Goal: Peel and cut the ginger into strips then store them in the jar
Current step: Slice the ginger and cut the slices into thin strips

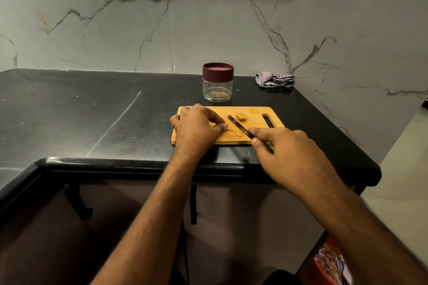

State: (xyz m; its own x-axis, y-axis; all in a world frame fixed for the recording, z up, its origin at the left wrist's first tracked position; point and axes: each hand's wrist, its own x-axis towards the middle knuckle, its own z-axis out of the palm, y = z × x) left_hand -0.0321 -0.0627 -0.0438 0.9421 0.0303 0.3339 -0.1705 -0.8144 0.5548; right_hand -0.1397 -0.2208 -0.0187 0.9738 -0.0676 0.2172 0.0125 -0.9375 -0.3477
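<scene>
A board (203,140) is laid near the front edge of the worktop (92,111), at the centre of the frame, so that both arms reach it; a thin ginger slice (234,131) is pinned flat on it under the curled fingers (223,127) of the left hand (196,129), presumably to keep it from sliding under the blade; the knife (239,127) is gripped in the right hand (284,148), its fingers wrapped round the handle, the blade angled up-left and held just beside the slice, apparently for cutting strips. A larger ginger piece (241,117) is left just above the blade, and a small scrap (254,111) near the board's top edge. The jar (217,89) is kept just behind the board, its lid (218,71) on, so storing is judged not yet begun. A cloth (275,79) is bunched at the right, against the wall.
</scene>
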